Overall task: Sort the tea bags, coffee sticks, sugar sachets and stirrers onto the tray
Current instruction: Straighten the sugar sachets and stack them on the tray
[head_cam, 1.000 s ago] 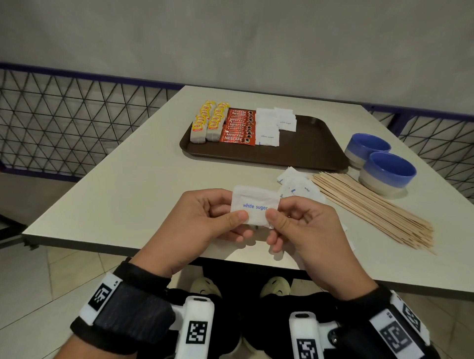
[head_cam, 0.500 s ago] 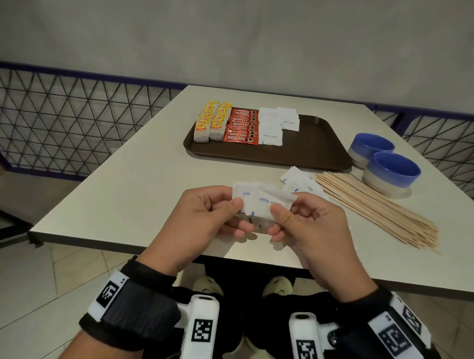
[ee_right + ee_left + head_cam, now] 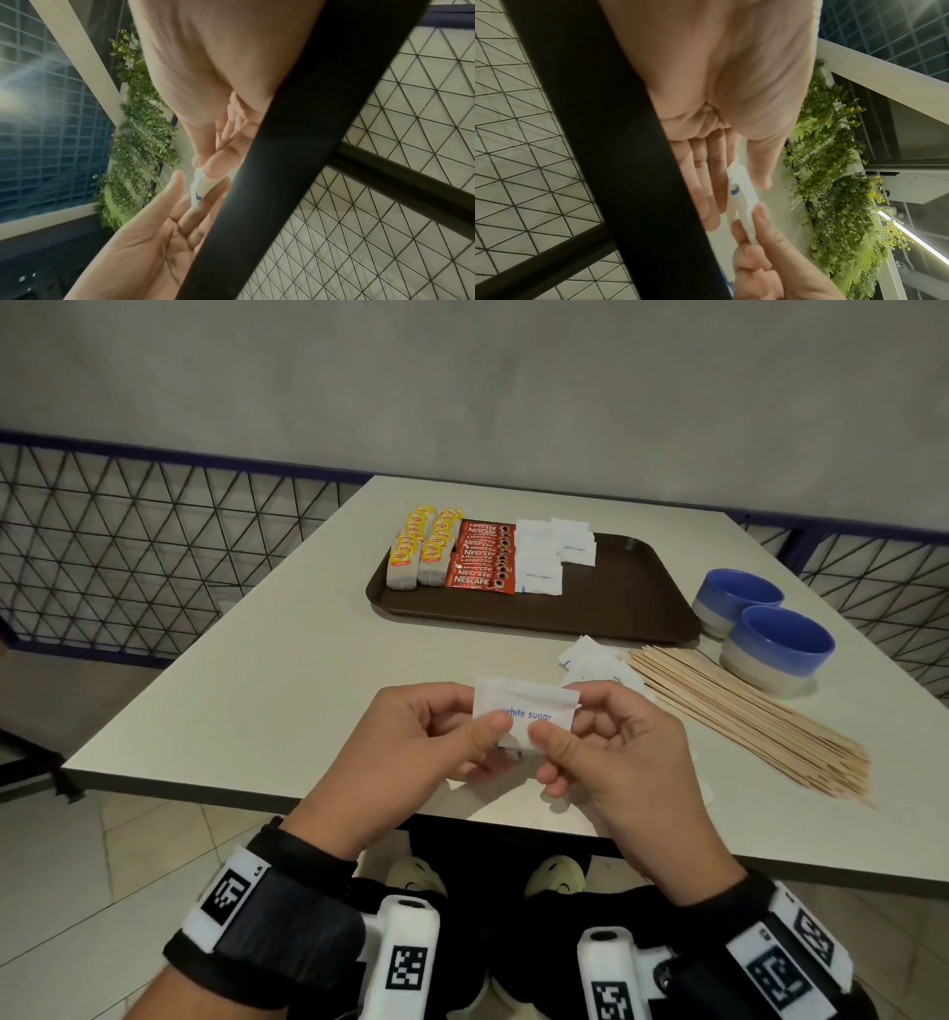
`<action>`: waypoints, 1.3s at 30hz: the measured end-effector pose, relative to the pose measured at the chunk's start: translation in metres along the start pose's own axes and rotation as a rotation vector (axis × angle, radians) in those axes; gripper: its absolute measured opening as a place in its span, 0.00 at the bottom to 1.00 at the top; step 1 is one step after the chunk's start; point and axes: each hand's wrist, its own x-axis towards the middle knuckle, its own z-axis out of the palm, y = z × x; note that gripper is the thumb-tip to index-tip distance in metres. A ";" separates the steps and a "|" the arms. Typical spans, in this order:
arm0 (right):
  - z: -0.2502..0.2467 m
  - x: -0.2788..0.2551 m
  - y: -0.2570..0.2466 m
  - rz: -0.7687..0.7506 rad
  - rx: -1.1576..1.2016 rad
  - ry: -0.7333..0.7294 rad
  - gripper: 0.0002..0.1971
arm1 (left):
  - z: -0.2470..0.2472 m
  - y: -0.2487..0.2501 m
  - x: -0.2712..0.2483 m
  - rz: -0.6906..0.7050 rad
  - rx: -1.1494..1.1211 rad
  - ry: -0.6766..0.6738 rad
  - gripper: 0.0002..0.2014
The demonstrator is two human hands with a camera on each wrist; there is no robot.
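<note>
Both hands hold a small stack of white sugar sachets [image 3: 524,711] over the table's near edge. My left hand [image 3: 436,737] pinches its left side with the thumb on top, and my right hand [image 3: 601,742] pinches its right side. The wrist views show the sugar sachets [image 3: 741,201] [image 3: 203,188] edge-on between thumbs and fingers. On the brown tray [image 3: 606,603] lie yellow tea bags [image 3: 421,546], red coffee sticks [image 3: 482,557] and sugar sachets [image 3: 549,552] in rows. More loose sachets [image 3: 595,660] and wooden stirrers [image 3: 739,716] lie on the table to the right.
Two blue bowls [image 3: 770,639] stand right of the tray, behind the stirrers. The white table [image 3: 267,670] ends just under my hands. A wire-mesh railing [image 3: 128,546] runs along the left and far right.
The sachets were fanned apart between my hands half a second ago. Now they sit squared together again, with the printed face up.
</note>
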 end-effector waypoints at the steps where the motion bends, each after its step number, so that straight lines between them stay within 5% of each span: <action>1: 0.001 0.000 0.001 0.010 -0.010 -0.003 0.13 | 0.000 -0.001 0.000 0.004 0.017 -0.005 0.08; 18: -0.002 0.005 0.004 0.037 0.016 0.034 0.03 | -0.004 0.000 0.000 -0.010 -0.001 -0.098 0.10; 25: -0.004 0.000 -0.003 0.052 0.056 -0.100 0.07 | -0.004 -0.001 0.000 0.002 -0.051 -0.044 0.10; 39: -0.002 -0.002 -0.011 0.095 0.007 -0.050 0.07 | -0.004 -0.002 0.000 0.020 -0.040 -0.055 0.11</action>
